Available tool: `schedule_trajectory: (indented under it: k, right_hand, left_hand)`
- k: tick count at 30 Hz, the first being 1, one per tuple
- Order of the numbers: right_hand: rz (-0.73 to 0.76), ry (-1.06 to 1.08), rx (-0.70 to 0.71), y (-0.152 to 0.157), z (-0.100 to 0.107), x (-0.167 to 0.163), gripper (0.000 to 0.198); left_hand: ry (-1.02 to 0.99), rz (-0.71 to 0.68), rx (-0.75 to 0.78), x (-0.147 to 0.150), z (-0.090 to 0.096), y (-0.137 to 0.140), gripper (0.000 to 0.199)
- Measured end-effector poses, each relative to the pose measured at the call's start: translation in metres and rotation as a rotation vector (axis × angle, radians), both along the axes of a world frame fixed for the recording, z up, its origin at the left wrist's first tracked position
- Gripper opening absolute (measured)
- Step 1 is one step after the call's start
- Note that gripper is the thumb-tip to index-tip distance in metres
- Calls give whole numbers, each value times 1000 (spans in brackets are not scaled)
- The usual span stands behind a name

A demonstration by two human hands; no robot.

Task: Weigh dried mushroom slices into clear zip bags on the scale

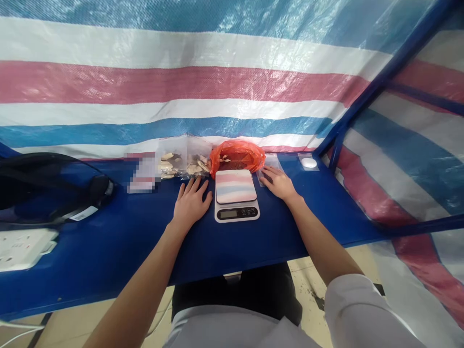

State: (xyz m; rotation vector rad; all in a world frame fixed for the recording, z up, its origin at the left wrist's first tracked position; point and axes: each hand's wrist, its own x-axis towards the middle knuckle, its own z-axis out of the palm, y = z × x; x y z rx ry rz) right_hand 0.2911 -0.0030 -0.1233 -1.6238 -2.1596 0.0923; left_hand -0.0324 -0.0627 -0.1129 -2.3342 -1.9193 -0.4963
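My left hand (192, 203) lies flat on the blue table with its fingers spread, just left of a white digital kitchen scale (237, 195). The scale's mirror-like plate bears nothing, and its display looks blank. My right hand (278, 182) rests on the other side, fingers apart, over the edge of some clear plastic bags (272, 162). Behind the scale an orange-red plastic bag (237, 157) stands with its mouth open, a few pale dried slices inside. Two clear bags of dried slices (168, 162) (197, 162) stand beyond my left fingertips.
A white power strip (27, 249) and a black strapped object (83, 193) lie at the left. A small white round object (309, 163) sits on clear plastic at the back right. Striped sheeting (181, 84) and a blue frame post (357, 106) bound the table.
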Motion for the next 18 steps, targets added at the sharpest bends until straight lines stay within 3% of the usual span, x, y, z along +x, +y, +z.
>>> schedule_trajectory:
  k: [8,18]
  right_hand:
    - [-106,54,-6,-8,12,-5,26]
    - [-262,119,-16,-13,22,-1,31]
  left_hand:
    - [-25,10,-31,3,5,0,51]
    - [-114,6,3,2,4,2,48]
